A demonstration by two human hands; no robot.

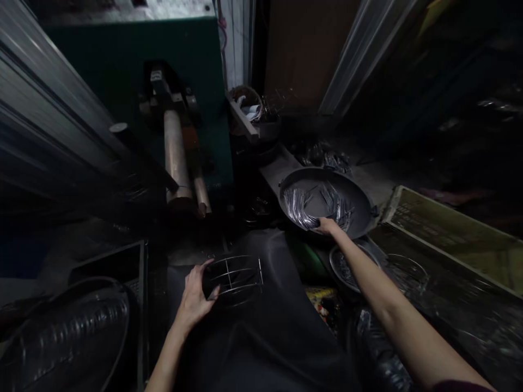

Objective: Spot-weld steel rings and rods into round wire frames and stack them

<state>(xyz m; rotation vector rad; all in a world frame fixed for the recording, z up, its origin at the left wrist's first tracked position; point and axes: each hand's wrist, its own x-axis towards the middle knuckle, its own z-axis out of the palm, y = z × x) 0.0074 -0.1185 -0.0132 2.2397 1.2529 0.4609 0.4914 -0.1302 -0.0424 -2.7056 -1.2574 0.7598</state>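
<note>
My left hand (pixel 196 291) is closed on one end of a small curved wire rack (pixel 239 277), its thumb and fingers gripping the rack's left side above my dark-covered lap (pixel 269 326). Thin crosswise wires join the rack's longer bent wires. Off to the right, my right hand (pixel 327 225) reaches over the near rim of a wide dark pan (pixel 359 201). Its fingers are at a ring of loose short metal wires (pixel 300 209) lying in that pan. The fingertips are partly hidden, so whether they pinch a wire does not show.
A green machine (pixel 196 71) with a cylindrical arm (pixel 175 152) stands ahead on the left. A smaller bowl (pixel 370 253) of metal pieces sits below the pan, beside a yellowish crate (pixel 449 228). Another large round container (pixel 118 337) is at lower left.
</note>
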